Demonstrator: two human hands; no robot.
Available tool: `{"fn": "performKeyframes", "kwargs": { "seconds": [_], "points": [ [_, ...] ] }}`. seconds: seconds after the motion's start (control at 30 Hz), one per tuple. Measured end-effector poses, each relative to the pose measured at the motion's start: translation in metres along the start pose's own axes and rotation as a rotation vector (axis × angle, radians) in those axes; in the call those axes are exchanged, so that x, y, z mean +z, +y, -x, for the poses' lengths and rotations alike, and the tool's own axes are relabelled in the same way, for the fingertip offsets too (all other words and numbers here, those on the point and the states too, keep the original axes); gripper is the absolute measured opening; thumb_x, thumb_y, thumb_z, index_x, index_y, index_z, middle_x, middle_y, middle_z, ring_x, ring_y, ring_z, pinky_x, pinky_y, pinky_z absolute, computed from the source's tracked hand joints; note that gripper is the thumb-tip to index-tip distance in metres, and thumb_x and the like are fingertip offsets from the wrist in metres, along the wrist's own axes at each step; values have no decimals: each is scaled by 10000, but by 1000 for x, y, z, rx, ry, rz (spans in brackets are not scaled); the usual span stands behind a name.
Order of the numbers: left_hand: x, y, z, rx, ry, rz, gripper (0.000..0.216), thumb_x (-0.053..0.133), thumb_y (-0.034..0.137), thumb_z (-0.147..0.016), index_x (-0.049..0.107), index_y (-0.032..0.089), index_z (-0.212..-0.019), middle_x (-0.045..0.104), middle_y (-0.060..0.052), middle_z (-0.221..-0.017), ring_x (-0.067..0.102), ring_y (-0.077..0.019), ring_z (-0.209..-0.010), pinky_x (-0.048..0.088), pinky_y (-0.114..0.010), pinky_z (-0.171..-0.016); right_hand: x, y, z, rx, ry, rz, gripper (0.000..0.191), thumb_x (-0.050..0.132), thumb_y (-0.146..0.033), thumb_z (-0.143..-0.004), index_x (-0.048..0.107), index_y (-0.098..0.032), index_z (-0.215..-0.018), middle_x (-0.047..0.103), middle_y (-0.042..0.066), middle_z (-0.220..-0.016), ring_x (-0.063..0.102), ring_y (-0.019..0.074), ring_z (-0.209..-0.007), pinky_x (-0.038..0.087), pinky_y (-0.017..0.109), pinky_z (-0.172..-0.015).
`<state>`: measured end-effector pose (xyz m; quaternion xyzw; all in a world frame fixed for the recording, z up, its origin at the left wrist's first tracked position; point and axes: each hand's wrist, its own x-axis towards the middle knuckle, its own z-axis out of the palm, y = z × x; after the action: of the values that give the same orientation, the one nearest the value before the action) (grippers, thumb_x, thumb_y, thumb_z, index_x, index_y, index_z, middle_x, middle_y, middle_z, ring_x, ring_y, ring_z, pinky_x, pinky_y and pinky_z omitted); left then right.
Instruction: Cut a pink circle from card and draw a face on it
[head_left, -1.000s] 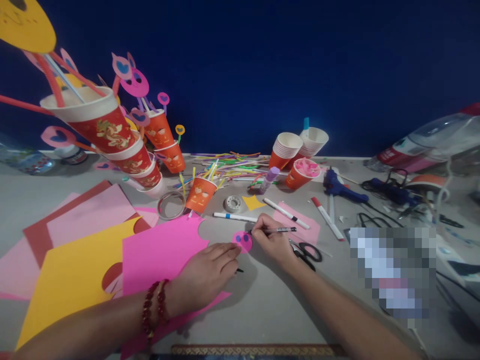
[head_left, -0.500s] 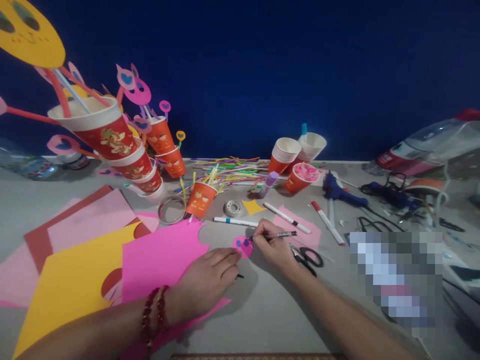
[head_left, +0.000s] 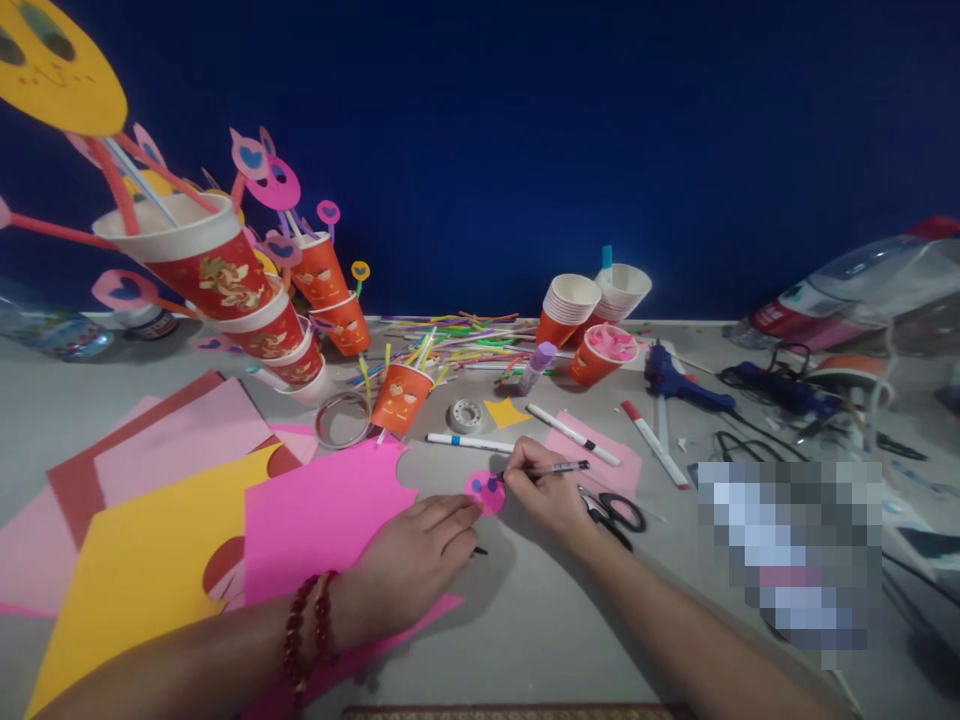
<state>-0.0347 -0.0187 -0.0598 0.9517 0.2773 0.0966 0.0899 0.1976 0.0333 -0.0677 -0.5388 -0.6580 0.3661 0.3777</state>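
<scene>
A small bright pink paper circle (head_left: 491,503) with two blue spots lies on the grey table. My left hand (head_left: 420,550) rests flat with outstretched fingers, its fingertips touching the circle's left edge. In my right hand (head_left: 544,500) is a slim pen (head_left: 561,467), pinched close to its tip at the circle's upper right edge; the tip itself is too small to make out. Black-handled scissors (head_left: 619,515) lie partly behind my right hand. Just behind the circle lies a white marker with a blue band (head_left: 469,443). Under my left wrist is a bright pink sheet (head_left: 315,510).
Yellow card (head_left: 150,540) lies at left. Behind it stand stacked red cups (head_left: 232,280) bearing paper faces on straws. Loose straws (head_left: 472,345), a tape roll (head_left: 466,415) and a purple glue stick (head_left: 536,368) sit mid-table. A blue glue gun (head_left: 686,385) with cables is at right.
The pen's rear end has shifted very slightly to the left in my right hand. My left hand and the pink circle stay in place.
</scene>
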Motion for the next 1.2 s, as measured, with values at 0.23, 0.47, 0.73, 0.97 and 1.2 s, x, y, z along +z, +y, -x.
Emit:
{"fn": "performKeyframes", "kwargs": {
  "seconds": [0.23, 0.47, 0.73, 0.97, 1.2],
  "points": [
    [0, 0, 0, -9, -20, -9, 262, 506, 148, -955, 592, 135, -1202, 542, -130, -1479, 477, -279, -1378, 420, -434, -1125, 1, 3, 0, -11, 4, -5, 161, 528, -175, -764, 449, -237, -639, 465, -44, -579, 419, 137, -538, 280, 267, -503],
    [1, 0, 1, -9, -15, 6, 292, 557, 198, -947, 581, 134, -1231, 539, -137, -1482, 464, -268, -1393, 403, -427, -1138, 0, 1, 0, 3, 12, -3, 170, 526, -176, -784, 447, -235, -646, 457, -47, -573, 410, 133, -538, 288, 265, -506],
    [1, -1, 1, -12, -23, 1, 287, 545, 209, -958, 581, 141, -1235, 537, -125, -1488, 470, -269, -1387, 399, -426, -1141, 2, 1, -1, 25, 25, -12, 170, 528, -190, -784, 443, -234, -644, 437, -52, -558, 387, 128, -523, 273, 262, -491],
    [0, 0, 1, -11, -23, -8, 277, 552, 198, -953, 586, 133, -1220, 543, -131, -1481, 471, -267, -1385, 399, -417, -1141, 1, 3, -1, 0, 23, -12, 166, 527, -187, -787, 447, -230, -647, 446, -52, -561, 394, 122, -525, 281, 257, -495],
    [1, 0, 1, -7, -23, -4, 272, 532, 187, -957, 585, 136, -1219, 536, -132, -1487, 470, -276, -1388, 404, -429, -1137, 2, 3, 1, 8, 27, -6, 174, 539, -187, -786, 449, -230, -643, 445, -52, -556, 394, 122, -521, 275, 255, -488]
  ]
}}
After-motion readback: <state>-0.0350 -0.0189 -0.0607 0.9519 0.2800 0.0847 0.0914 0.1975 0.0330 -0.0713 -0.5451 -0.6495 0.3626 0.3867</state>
